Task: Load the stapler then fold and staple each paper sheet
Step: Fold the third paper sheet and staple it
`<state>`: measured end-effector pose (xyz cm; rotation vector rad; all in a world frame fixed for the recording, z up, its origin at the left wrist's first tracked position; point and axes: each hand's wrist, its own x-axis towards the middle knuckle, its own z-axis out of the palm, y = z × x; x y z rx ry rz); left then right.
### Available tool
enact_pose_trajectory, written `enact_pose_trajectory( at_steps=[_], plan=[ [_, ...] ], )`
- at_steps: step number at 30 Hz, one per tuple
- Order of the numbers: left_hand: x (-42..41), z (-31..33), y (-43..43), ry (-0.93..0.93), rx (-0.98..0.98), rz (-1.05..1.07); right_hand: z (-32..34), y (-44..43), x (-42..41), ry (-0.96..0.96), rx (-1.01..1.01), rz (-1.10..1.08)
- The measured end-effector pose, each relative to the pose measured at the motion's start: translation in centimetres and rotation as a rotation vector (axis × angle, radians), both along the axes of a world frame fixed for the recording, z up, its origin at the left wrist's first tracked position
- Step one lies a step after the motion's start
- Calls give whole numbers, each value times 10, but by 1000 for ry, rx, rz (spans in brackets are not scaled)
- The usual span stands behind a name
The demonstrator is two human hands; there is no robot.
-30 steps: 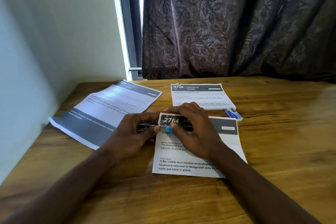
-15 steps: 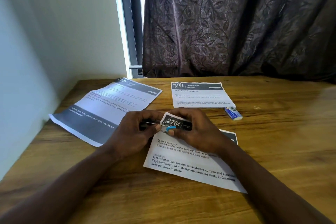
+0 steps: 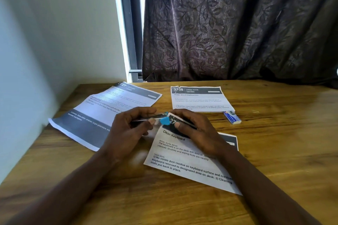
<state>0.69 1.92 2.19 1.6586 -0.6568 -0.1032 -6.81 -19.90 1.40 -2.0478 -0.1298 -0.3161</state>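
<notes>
on the wooden table (image 3: 274,151), the left hand (image 3: 128,129) has its fingers closed around a slim dark stapler (image 3: 146,119) with a blue tip, at the top corner of the "clean keyboard" sheet (image 3: 190,159). the right hand (image 3: 197,129) pinches that corner. two more sheets (image 3: 199,99) lie beyond, a staple box (image 3: 232,117) beside one.
</notes>
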Motion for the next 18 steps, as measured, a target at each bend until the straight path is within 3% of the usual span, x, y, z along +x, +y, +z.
enact_pose_trajectory(
  at_steps=[2, 6, 15, 18],
  plan=[
    [1, -1, 1, -73, 10, 121, 0, -1, 1, -3, 34, -13],
    [3, -2, 4, -393, 285, 363, -1, -1, 3, -44, -23, -61],
    [-2, -3, 1, -525, 628, 255, 1, 3, 3, -188, -42, -131],
    [-6, 2, -1, -606, 610, 276, 4, 3, 3, -256, -48, -148]
  ],
)
